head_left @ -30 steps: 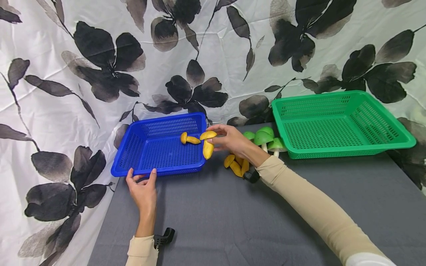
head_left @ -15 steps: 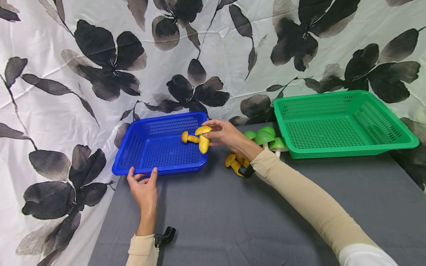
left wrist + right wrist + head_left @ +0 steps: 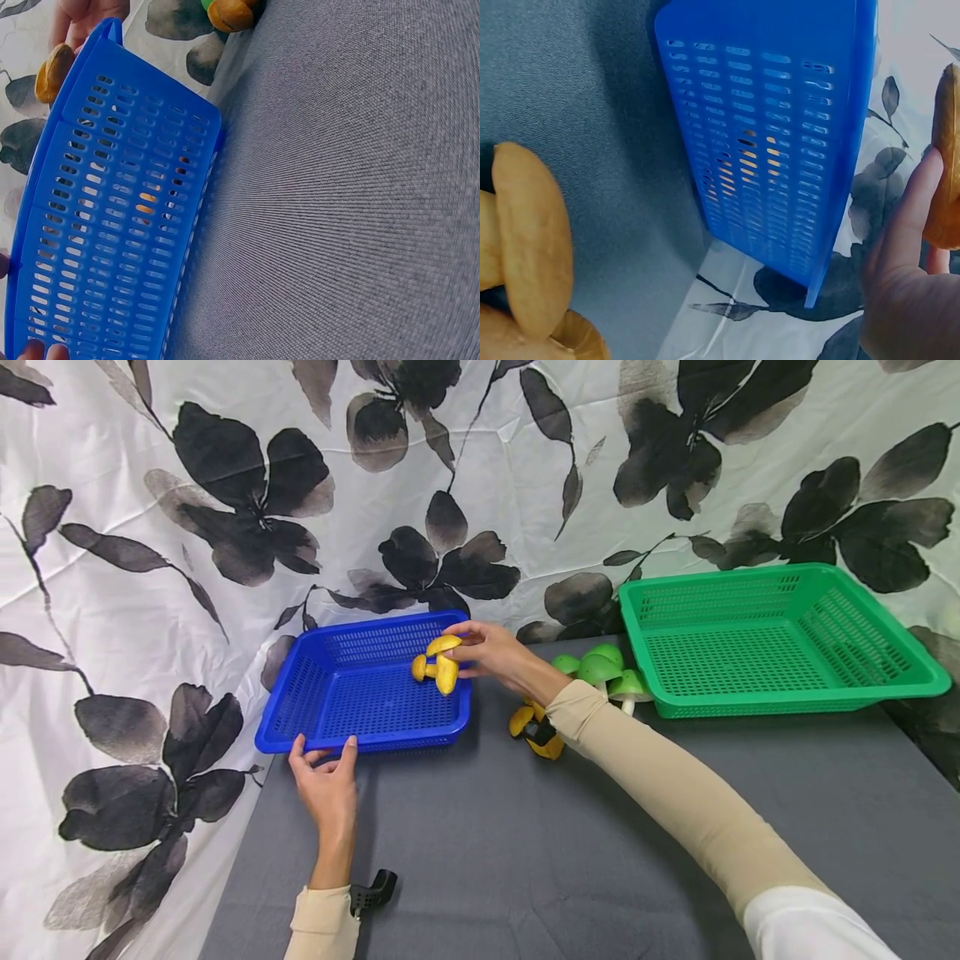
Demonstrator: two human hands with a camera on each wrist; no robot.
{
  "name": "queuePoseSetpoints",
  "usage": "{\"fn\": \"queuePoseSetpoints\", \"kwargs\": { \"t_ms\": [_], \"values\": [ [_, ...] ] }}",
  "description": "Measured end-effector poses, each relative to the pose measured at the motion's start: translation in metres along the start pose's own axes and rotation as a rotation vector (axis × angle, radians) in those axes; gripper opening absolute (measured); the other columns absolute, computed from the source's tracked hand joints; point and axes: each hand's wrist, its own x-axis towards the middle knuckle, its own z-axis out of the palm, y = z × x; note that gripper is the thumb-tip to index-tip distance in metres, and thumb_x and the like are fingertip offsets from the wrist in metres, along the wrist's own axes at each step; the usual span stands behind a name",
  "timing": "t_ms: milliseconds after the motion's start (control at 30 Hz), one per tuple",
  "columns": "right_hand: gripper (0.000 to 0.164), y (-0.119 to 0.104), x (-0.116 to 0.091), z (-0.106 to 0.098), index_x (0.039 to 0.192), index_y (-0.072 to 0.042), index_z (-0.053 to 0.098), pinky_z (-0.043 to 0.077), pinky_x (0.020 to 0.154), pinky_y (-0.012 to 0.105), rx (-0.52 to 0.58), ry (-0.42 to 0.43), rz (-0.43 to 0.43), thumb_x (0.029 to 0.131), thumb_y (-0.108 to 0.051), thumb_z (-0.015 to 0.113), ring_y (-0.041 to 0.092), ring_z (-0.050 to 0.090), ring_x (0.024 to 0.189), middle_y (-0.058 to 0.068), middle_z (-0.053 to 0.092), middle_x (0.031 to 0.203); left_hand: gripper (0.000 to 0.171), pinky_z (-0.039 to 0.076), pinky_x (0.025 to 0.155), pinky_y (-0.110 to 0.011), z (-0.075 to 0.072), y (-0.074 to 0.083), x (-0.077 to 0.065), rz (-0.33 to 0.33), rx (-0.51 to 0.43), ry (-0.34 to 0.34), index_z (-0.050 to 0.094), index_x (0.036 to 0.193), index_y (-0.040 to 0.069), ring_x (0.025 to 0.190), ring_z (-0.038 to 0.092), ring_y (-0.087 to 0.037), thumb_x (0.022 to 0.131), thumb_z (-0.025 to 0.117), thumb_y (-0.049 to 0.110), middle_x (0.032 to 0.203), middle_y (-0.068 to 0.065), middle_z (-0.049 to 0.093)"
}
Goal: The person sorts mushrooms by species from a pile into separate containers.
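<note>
My right hand (image 3: 495,653) pinches a yellow toy mushroom (image 3: 447,670) over the right end of the blue basket (image 3: 360,746). The held mushroom's cap is up and its stem hangs down; in the right wrist view this mushroom (image 3: 946,172) is cut off at the edge. Inside the basket lies another yellow mushroom (image 3: 419,669), partly hidden behind the held one. My left hand (image 3: 327,789) grips the basket's near rim at the front left, its fingertips (image 3: 57,351) showing low in the left wrist view.
Several yellow mushrooms (image 3: 519,721) lie on the grey table (image 3: 480,852), partly covered by the right wrist camera. Several green-capped mushrooms (image 3: 597,669) stand beside a green basket (image 3: 757,702) at the right. A floral cloth (image 3: 495,468) hangs behind.
My right hand has carried the mushroom left, from the blue basket's right rim to over its inside. The left hand stays on the rim.
</note>
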Motion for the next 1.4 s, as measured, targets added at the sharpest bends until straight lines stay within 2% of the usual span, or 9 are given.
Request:
{"fn": "queuePoseSetpoints", "kwargs": {
  "t_ms": [200, 467, 733, 1067, 1167, 1300, 1400],
  "values": [
    [0.043, -0.002, 0.008, 0.003, 0.134, -0.010, 0.060, 0.060, 0.087, 0.041, 0.006, 0.000, 0.008, 0.093, -0.011, 0.074, 0.028, 0.067, 0.112, 0.013, 0.062, 0.131, 0.087, 0.045, 0.062, -0.019, 0.000, 0.000, 0.001, -0.001, 0.001, -0.005, 0.033, 0.157, 0.019, 0.083, 0.060, -0.020, 0.088, 0.079, 0.043, 0.118, -0.004, 0.057],
    [0.042, -0.001, 0.019, 0.005, 0.134, -0.007, 0.059, 0.049, 0.102, 0.055, 0.059, 0.003, -0.008, 0.095, -0.007, 0.071, 0.024, 0.066, 0.103, 0.014, 0.064, 0.128, 0.087, 0.045, 0.062, -0.019, -0.001, 0.000, 0.003, -0.001, -0.002, -0.001, 0.033, 0.157, 0.019, 0.083, 0.060, -0.021, 0.088, 0.080, 0.042, 0.117, -0.004, 0.057],
    [0.042, -0.007, 0.029, 0.009, 0.135, -0.006, 0.059, 0.052, 0.101, 0.052, 0.040, 0.035, 0.007, 0.094, -0.007, 0.072, 0.025, 0.066, 0.105, 0.013, 0.063, 0.124, 0.087, 0.045, 0.062, -0.018, -0.001, 0.000, 0.003, 0.001, 0.007, 0.012, 0.034, 0.156, 0.017, 0.078, 0.059, -0.012, 0.087, 0.081, 0.041, 0.117, -0.004, 0.058],
    [0.046, -0.008, 0.041, 0.008, 0.137, -0.006, 0.058, 0.053, 0.099, 0.051, 0.017, 0.077, 0.012, 0.094, -0.008, 0.073, 0.030, 0.067, 0.110, 0.014, 0.061, 0.126, 0.087, 0.044, 0.062, -0.019, 0.000, 0.002, 0.005, 0.000, -0.005, 0.006, 0.034, 0.156, 0.019, 0.083, 0.061, -0.025, 0.087, 0.081, 0.041, 0.116, -0.005, 0.058],
    [0.044, -0.007, 0.043, 0.008, 0.135, -0.008, 0.059, 0.054, 0.098, 0.051, 0.011, 0.089, 0.013, 0.093, -0.007, 0.074, 0.029, 0.067, 0.110, 0.013, 0.062, 0.125, 0.087, 0.044, 0.062, -0.019, 0.000, 0.002, 0.005, 0.001, -0.007, 0.003, 0.034, 0.156, 0.019, 0.082, 0.061, -0.022, 0.087, 0.081, 0.040, 0.116, -0.005, 0.058],
    [0.044, -0.007, 0.044, 0.008, 0.136, -0.006, 0.058, 0.053, 0.099, 0.052, 0.003, 0.096, -0.010, 0.094, -0.004, 0.072, 0.031, 0.065, 0.114, 0.016, 0.061, 0.128, 0.086, 0.045, 0.062, -0.018, 0.000, 0.002, 0.005, 0.008, -0.018, 0.006, 0.036, 0.155, 0.018, 0.075, 0.060, -0.010, 0.086, 0.083, 0.038, 0.115, -0.006, 0.060],
    [0.052, -0.008, 0.043, 0.009, 0.142, -0.004, 0.053, 0.052, 0.101, 0.049, -0.074, 0.108, -0.061, 0.093, 0.003, 0.069, 0.034, 0.062, 0.120, 0.020, 0.056, 0.139, 0.086, 0.045, 0.061, -0.017, 0.000, 0.001, 0.005, 0.013, -0.028, 0.009, 0.037, 0.155, 0.016, 0.071, 0.057, -0.004, 0.085, 0.083, 0.036, 0.114, -0.007, 0.061]
  ]
}}
